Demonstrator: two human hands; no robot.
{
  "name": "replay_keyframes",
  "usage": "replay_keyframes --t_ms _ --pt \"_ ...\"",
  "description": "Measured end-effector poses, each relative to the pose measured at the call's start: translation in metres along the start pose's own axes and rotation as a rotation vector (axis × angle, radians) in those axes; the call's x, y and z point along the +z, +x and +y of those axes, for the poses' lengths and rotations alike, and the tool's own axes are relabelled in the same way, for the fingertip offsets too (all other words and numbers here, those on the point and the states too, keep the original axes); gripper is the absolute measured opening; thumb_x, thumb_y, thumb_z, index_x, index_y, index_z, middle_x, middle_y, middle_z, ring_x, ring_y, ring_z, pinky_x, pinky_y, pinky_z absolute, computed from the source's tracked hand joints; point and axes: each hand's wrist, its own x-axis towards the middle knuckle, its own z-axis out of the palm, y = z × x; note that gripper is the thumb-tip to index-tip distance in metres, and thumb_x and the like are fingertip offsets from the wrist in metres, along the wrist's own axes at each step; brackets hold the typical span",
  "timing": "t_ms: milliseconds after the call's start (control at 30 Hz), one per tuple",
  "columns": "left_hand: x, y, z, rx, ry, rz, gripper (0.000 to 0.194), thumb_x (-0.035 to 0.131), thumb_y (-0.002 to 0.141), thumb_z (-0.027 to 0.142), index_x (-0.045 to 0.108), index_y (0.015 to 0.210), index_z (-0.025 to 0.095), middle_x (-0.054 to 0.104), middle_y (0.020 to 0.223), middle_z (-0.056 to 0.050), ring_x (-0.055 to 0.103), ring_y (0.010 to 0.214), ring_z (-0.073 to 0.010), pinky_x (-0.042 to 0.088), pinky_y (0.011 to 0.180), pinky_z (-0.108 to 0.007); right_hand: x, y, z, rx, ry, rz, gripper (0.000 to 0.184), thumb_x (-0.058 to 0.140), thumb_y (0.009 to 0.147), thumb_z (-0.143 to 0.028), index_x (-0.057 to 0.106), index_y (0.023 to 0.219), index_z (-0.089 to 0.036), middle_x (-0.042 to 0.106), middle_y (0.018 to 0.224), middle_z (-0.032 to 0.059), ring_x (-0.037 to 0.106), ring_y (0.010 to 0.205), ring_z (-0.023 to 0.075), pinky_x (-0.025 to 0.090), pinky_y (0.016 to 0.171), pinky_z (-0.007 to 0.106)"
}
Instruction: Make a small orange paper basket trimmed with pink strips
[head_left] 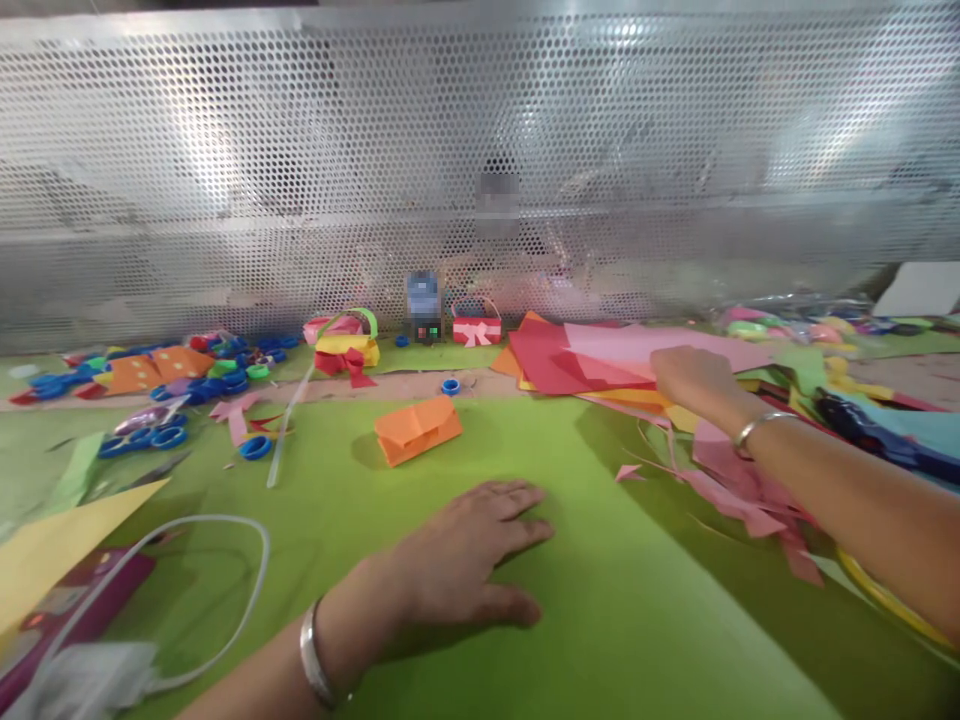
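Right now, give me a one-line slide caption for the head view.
Right hand at the coloured sheets, left hand spread over the green surface near a folded orange paper piece.

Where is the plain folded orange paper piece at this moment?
In the head view, the plain folded orange paper piece sits just left of centre on the bright green work surface, slightly beyond the person's left hand.

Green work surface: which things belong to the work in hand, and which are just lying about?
Probably in use:
- coloured sheets, at the right hand
- folded orange paper, beyond the left hand

Seemingly lying about:
- white plug
- purple object
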Motion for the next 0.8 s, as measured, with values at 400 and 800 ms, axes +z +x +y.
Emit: replay_keyframes --t_ms 400,800 --pt "-0.016 -0.004 0.028 0.259 0.572 0.673 0.048 0.053 0.089 0.051 0.054 0.125 0.019 0.058 0.131 -0.013 0.052 0.122 -0.0295 0.049 0.094 -0.044 -0.019 -0.171 -0.026 -0.697 0.188 0.353 0.041 0.039 0.085 -0.005 0.067 0.11 -0.023 0.073 0.106 0.0068 0.067 0.103 0.021 0.054 0.089 0.037" --pt "0.027 -0.031 0.071 0.271 0.519 0.329 0.026 0.044 0.095 0.018 0.059 0.074 0.017 0.062 0.065 -0.001 0.054 0.056 -0.016 0.045 0.05 -0.028 -0.012 -0.243 -0.03 -0.367 0.637 0.294 0.023 0.051 0.088 -0.02 0.071 0.097 -0.028 0.073 0.109 0.0045 0.071 0.093 0.0204 0.061 0.077 0.031"
